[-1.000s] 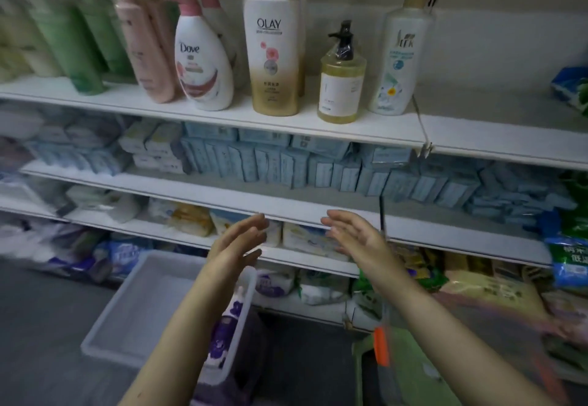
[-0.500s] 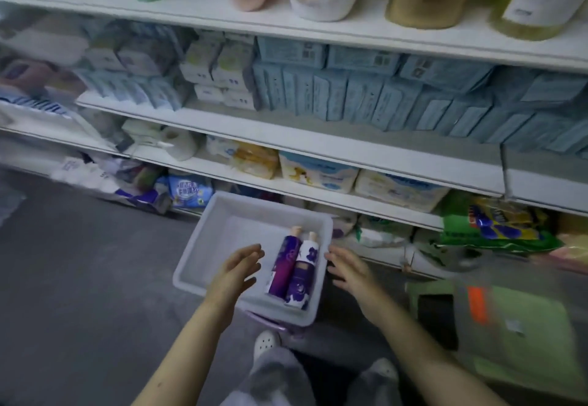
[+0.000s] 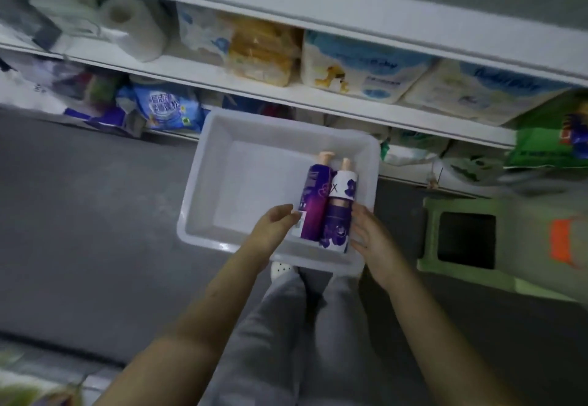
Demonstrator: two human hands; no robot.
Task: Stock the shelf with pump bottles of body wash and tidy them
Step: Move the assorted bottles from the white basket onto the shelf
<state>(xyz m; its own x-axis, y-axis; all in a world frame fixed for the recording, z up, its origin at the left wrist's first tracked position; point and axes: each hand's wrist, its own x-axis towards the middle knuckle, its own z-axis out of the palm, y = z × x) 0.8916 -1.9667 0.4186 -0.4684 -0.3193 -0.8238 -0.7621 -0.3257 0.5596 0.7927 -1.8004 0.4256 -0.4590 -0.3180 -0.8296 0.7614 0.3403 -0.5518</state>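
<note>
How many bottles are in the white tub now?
2. Both lie side by side in the white tub, toward its right: a dark purple bottle next to the left hand, a purple-and-white bottle next to the right hand. None looks hidden.

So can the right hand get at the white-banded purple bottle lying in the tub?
Probably yes. The right hand is right beside the white-banded bottle, the tub is open-topped, and nothing lies over it; the other purple bottle lies on its far side.
</note>
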